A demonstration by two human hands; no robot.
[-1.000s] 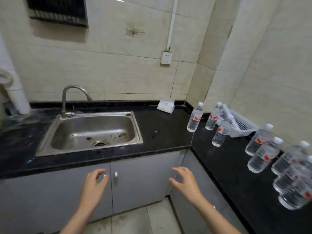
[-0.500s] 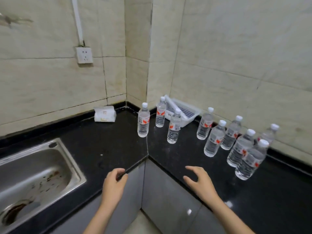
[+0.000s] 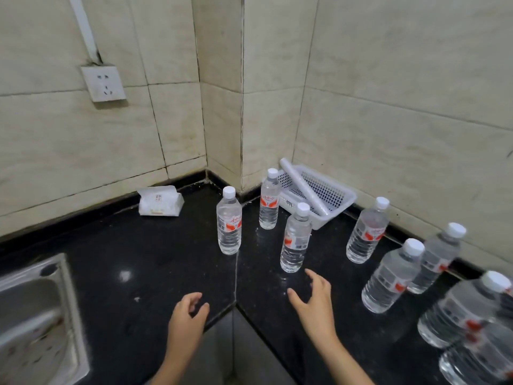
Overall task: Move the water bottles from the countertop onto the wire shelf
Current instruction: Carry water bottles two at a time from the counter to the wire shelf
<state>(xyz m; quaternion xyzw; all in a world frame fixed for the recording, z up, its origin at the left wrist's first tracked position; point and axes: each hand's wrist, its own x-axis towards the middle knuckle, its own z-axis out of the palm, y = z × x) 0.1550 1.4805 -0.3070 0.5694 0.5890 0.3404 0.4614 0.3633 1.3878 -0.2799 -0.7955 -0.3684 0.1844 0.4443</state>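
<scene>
Several clear water bottles with white caps and red labels stand upright on the black countertop [image 3: 166,268]. Three cluster near the corner: one at the seam [image 3: 229,221], one further back [image 3: 269,200], one nearer me [image 3: 295,238]. More bottles [image 3: 366,232] [image 3: 391,276] [image 3: 434,258] [image 3: 460,309] line the right side. My right hand [image 3: 313,301] hovers open just below the nearest corner bottle, not touching it. My left hand [image 3: 187,315] is open over the counter edge, holding nothing. No wire shelf is in view.
A white perforated plastic basket [image 3: 333,195] with a rolled white tube across it sits in the corner by the wall. A tissue pack [image 3: 159,201] lies against the back wall. The steel sink [image 3: 33,315] is at the lower left. A wall socket [image 3: 104,83] hangs above.
The view has swung right from the sink to the corner and come closer. Both hands have risen over the counter, the right one nearing the closest corner bottle.
</scene>
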